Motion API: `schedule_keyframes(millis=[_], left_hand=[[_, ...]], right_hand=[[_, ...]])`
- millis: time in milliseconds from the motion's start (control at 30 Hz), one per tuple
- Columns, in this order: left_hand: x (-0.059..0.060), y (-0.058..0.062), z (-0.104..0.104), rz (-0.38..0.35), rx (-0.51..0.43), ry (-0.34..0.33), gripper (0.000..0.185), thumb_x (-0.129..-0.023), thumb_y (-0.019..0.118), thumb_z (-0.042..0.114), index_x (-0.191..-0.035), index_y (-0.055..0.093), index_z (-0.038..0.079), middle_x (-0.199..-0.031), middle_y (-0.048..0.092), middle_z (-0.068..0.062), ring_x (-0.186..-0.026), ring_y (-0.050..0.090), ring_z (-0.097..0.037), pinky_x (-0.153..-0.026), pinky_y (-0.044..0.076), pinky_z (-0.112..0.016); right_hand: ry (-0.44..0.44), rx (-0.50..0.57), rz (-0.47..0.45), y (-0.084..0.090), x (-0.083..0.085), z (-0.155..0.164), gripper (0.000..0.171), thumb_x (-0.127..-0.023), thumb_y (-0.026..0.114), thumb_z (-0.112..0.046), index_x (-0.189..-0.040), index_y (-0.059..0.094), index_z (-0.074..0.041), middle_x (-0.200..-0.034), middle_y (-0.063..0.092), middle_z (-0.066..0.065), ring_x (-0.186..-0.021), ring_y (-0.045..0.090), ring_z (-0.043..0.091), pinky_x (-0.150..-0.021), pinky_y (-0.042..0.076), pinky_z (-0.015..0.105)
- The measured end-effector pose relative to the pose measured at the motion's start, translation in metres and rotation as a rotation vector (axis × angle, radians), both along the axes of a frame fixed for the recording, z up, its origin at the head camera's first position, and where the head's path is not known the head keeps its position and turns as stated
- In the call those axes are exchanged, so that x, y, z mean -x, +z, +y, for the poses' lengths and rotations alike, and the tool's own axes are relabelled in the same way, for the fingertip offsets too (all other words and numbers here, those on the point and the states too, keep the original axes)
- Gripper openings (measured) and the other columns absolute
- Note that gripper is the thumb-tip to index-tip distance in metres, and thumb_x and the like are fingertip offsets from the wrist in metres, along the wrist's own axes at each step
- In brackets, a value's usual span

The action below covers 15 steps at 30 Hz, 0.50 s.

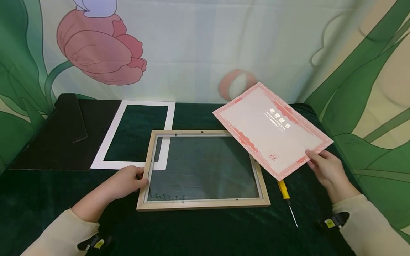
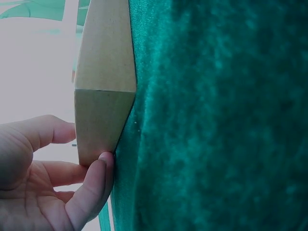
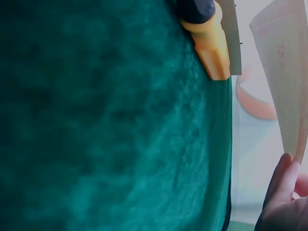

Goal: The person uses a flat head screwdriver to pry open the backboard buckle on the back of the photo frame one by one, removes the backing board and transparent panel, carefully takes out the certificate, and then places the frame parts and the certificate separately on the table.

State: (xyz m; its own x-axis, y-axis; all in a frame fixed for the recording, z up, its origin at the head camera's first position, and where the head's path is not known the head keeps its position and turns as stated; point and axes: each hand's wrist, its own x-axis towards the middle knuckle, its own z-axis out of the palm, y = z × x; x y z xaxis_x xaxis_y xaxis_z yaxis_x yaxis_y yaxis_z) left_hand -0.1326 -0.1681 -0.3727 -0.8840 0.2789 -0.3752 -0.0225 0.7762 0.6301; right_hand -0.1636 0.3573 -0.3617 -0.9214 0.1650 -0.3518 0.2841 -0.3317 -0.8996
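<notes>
A wooden picture frame (image 1: pixel 205 205) with a clear pane lies on the dark green cloth. My left hand (image 1: pixel 126 183) grips its left side; in the left wrist view, fingers (image 2: pixel 96 185) touch the frame's pale wooden edge (image 2: pixel 103 120) near a corner. My right hand (image 1: pixel 330 169) pinches the lower right corner of a pink-bordered certificate (image 1: pixel 272 131), tilted above the frame's right end and hiding its upper right corner. In the right wrist view the certificate (image 3: pixel 286 72) bends slightly above the fingers (image 3: pixel 284 180).
A yellow-handled screwdriver (image 1: pixel 284 190) lies right of the frame. At the back left are a black backing board (image 1: pixel 41 142) with a stand flap (image 1: pixel 72 121) and a white mat border (image 1: pixel 99 156), partly under the frame. A printed curtain (image 1: pixel 192 53) hangs behind.
</notes>
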Motion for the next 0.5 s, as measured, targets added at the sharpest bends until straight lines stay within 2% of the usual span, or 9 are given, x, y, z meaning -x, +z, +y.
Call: schedule_keyframes(millis=[200,333,500], left_hand=[[0.001,-0.001,0.001,0.025,0.014,-0.014,0.033,-0.081,0.053,0.015,-0.108,0.054,-0.005,-0.076,0.054,-0.005,-0.061,0.048,-0.015,-0.054,0.044,-0.027],[0.001,-0.003,0.001,0.041,0.003,-0.017,0.032,-0.080,0.053,0.014,-0.106,0.055,-0.005,-0.077,0.055,-0.004,-0.061,0.049,-0.014,-0.055,0.045,-0.027],[0.001,-0.002,0.002,0.041,0.005,-0.014,0.031,-0.080,0.053,0.014,-0.105,0.055,-0.004,-0.076,0.055,-0.004,-0.061,0.049,-0.014,-0.055,0.045,-0.027]], right_hand=[[-0.048,0.168,0.012,-0.007,-0.008,0.016,0.021,-0.077,0.059,-0.003,-0.095,0.051,-0.010,-0.081,0.061,0.003,-0.071,0.060,0.012,-0.061,0.048,0.021],[-0.076,0.230,-0.001,-0.009,-0.013,0.023,0.022,-0.078,0.057,-0.002,-0.097,0.048,-0.009,-0.079,0.061,0.005,-0.069,0.060,0.013,-0.059,0.048,0.021],[-0.151,0.299,-0.010,-0.013,-0.016,0.032,0.022,-0.078,0.057,-0.001,-0.096,0.048,-0.010,-0.078,0.061,0.005,-0.069,0.061,0.013,-0.061,0.047,0.021]])
